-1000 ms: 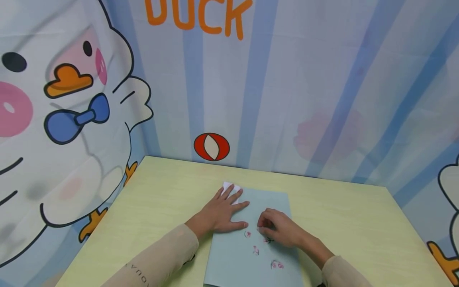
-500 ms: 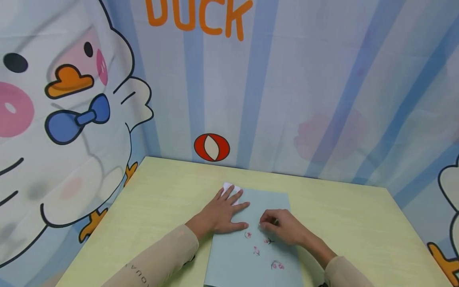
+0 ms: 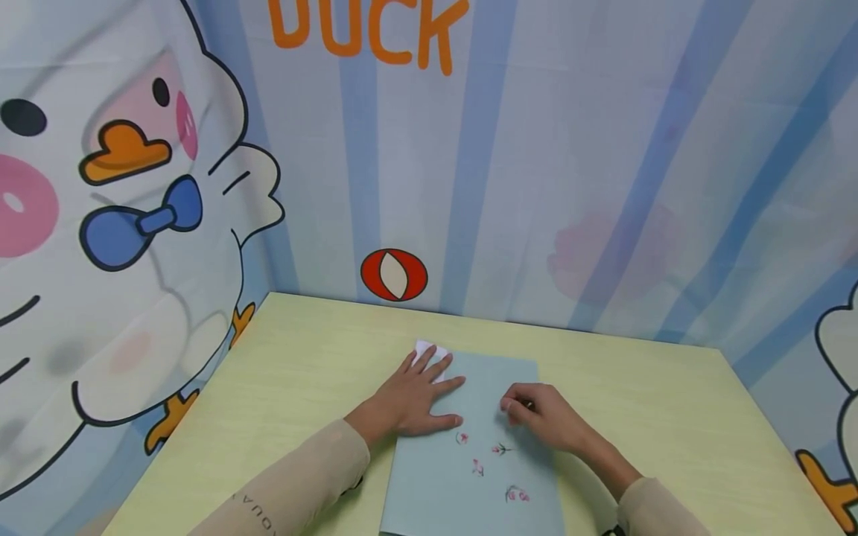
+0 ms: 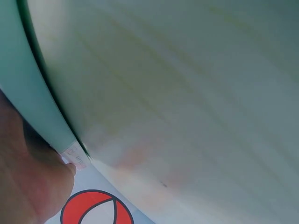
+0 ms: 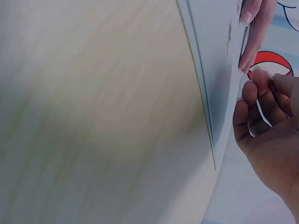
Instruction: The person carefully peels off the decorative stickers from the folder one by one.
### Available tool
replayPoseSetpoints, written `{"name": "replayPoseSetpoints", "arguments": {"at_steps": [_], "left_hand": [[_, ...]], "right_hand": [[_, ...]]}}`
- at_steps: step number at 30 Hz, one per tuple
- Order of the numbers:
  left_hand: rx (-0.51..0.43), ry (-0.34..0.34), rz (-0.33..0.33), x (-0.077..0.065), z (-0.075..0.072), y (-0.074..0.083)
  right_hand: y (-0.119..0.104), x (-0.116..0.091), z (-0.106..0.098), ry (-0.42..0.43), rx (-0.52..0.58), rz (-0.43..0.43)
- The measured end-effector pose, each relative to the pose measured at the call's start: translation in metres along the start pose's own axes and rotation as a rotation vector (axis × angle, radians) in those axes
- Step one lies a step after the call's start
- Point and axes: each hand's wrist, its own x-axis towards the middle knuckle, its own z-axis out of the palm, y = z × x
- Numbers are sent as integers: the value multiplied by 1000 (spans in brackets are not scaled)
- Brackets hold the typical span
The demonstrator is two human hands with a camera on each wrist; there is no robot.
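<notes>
My left hand (image 3: 418,402) lies flat with fingers spread on a blue-grey folder (image 3: 429,484). Its fingertips rest on a small white slip of paper (image 3: 424,347) at the folder's top left corner; pinkish print shows on the slip (image 4: 77,156) in the left wrist view. Above the folder's right side, my right hand (image 3: 546,417) pinches thumb against forefinger, with the other fingers curled. A tiny pale piece (image 5: 268,73) shows at those fingertips, its kind too small to make out. Several small pink flower pictures (image 3: 500,450) dot the folder below the hands.
The folder lies on a pale yellow table (image 3: 308,350). Behind it hangs a blue-striped cloth backdrop (image 3: 415,164) with a printed duck (image 3: 147,298) at left and a red-and-white ball (image 3: 394,275).
The right hand has lifted off the folder's middle and shifted right and slightly up, uncovering the dark-stemmed flower. The left hand stays in place.
</notes>
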Motion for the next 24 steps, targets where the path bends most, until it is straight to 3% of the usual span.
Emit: {"name": "replayPoseSetpoints", "arguments": {"at_steps": [13,24], "left_hand": [[6,1,2,0,0,0],[-11,5,4,0,1,-1]], "right_hand": [[3,-5,-13,52,18,42],[29,-8,-44,213,67,148]]}}
